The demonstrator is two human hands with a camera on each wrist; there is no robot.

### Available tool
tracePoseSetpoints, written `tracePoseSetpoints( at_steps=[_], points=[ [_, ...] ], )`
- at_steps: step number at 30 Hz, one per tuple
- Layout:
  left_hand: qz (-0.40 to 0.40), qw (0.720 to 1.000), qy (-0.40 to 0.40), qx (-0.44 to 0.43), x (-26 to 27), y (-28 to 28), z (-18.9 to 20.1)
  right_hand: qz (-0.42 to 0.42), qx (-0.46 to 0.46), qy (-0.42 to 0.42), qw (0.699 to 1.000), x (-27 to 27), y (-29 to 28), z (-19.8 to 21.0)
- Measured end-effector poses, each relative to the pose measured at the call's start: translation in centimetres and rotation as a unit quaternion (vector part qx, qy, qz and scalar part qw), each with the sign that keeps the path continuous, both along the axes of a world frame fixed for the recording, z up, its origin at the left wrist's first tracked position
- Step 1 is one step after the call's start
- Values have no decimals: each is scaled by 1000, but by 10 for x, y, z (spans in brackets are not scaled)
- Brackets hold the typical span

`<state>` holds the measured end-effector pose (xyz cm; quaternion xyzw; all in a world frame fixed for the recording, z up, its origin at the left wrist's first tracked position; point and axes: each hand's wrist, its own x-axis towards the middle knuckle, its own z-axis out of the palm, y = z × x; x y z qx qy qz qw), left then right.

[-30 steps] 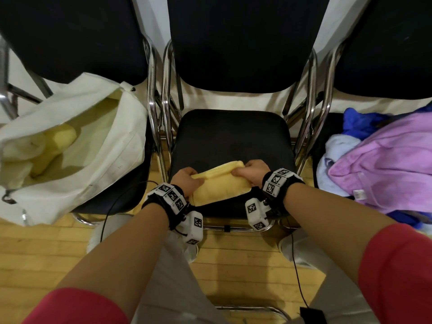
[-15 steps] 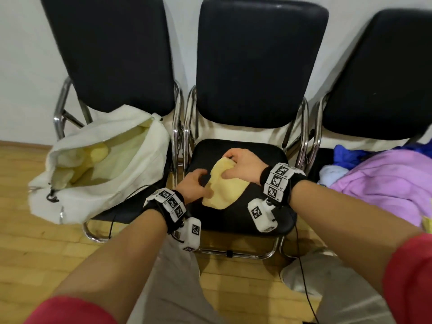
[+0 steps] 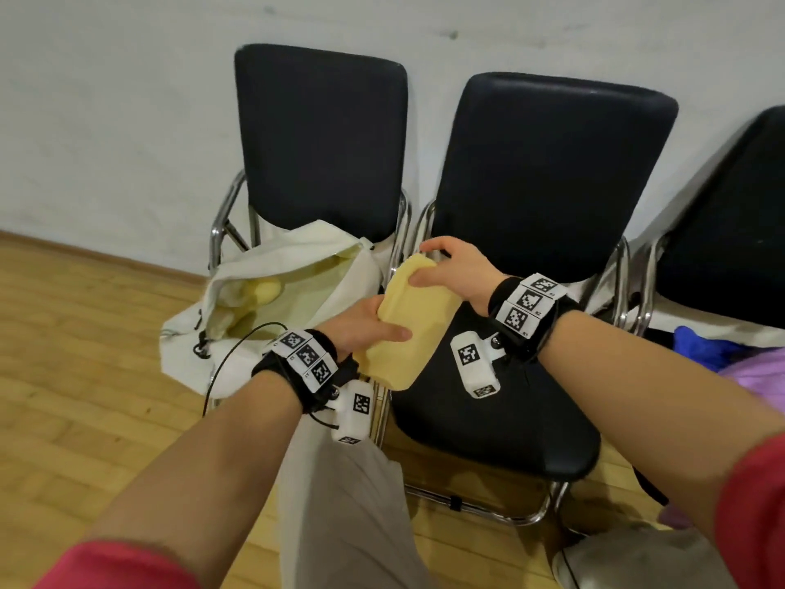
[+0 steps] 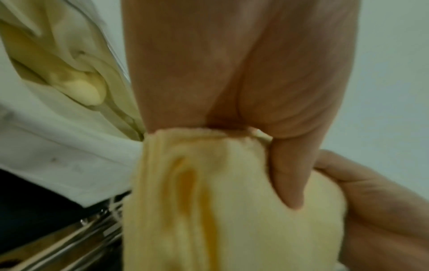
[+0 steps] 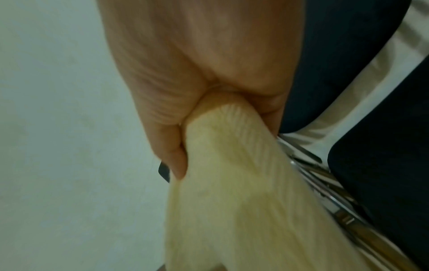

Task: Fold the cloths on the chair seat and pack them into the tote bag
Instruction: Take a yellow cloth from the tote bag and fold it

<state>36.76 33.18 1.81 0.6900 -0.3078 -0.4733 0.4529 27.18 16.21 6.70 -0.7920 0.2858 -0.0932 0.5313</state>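
A folded yellow cloth (image 3: 408,329) is held in the air between the left and middle chairs, above the chrome frames. My left hand (image 3: 365,329) grips its near left side, thumb lying across the top (image 4: 287,174). My right hand (image 3: 450,272) grips its far end, thumb on top and fingers underneath; the right wrist view shows the cloth (image 5: 243,183) bunched in the palm. The white tote bag (image 3: 272,316) sits open on the left chair seat, just left of the cloth, with yellow cloths (image 3: 255,291) inside it.
The middle chair seat (image 3: 509,423) is bare black. A pile of purple and blue cloths (image 3: 722,359) lies on the right chair. A black cable (image 3: 229,359) hangs over the tote's side. Wooden floor spreads to the left, a white wall stands behind.
Both hands lifted the folded yellow cloth off the middle seat and carried it left and up toward the tote bag's mouth. The head view swung left.
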Motion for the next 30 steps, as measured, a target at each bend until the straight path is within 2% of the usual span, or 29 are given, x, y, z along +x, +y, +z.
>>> tracePoseSetpoints(
  at_steps=[3,5,7,11,15,18,21,24,28,30],
  points=[
    [60,998,16,-2,17,17,2,-77,70,-34,994,23,14,-11],
    [110,993,29,7,30,28,1,-83,148,-42,985,35,25,-24],
    [155,986,58,8,43,39,1,-39,221,-38,974,44,39,-37],
    [249,962,116,0,63,59,0,62,286,-41,955,58,69,-56],
    [236,952,195,-20,84,82,-10,121,391,-45,911,80,87,-77],
    [209,954,213,-3,101,95,-19,139,443,-32,885,102,96,-91],
    [223,957,175,57,117,102,-26,145,475,-7,868,123,105,-107],
    [269,951,74,136,133,111,-24,102,463,19,880,141,107,-120],
    [396,900,-122,138,161,126,-30,59,418,73,903,163,96,-133],
    [387,887,-174,182,169,129,-34,51,403,99,909,175,94,-139]
  ],
)
